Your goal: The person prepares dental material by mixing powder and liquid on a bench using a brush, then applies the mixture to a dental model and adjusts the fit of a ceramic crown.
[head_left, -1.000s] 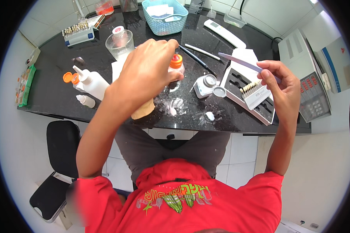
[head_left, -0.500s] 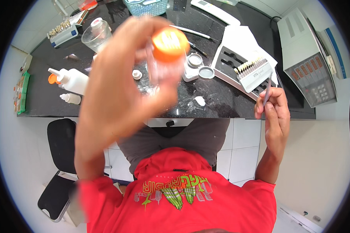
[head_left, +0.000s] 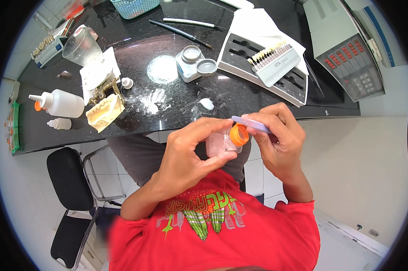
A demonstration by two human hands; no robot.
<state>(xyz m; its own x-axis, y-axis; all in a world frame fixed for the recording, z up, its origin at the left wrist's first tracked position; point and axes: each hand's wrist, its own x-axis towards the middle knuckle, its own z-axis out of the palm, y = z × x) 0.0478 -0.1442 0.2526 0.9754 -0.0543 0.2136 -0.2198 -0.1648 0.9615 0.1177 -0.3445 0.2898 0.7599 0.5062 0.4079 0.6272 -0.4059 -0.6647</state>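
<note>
In front of my chest, just off the table edge, my left hand (head_left: 181,147) grips a small clear jar (head_left: 216,143) of pink powder. The jar leans over, its orange top (head_left: 239,134) facing my right hand (head_left: 283,142). That hand pinches a flat lavender spatula (head_left: 254,124), whose tip reaches over the orange top near my left fingertips. On the table beyond lies a small white heap (head_left: 206,104) of powder. Behind it stands a small jar (head_left: 189,63) with its grey lid flipped back.
A tooth shade guide (head_left: 276,63) rests on an open white case (head_left: 262,67), beside a grey device (head_left: 348,54). To the left are a dental cast (head_left: 105,113), a white squeeze bottle (head_left: 63,103), a dropper bottle (head_left: 59,123) and a clear cup (head_left: 82,46). Brushes (head_left: 181,34) lie farther back.
My left hand has come down from over the table with the jar, now tilted. My right hand has moved left with the spatula and sits beside the jar. The view has shifted.
</note>
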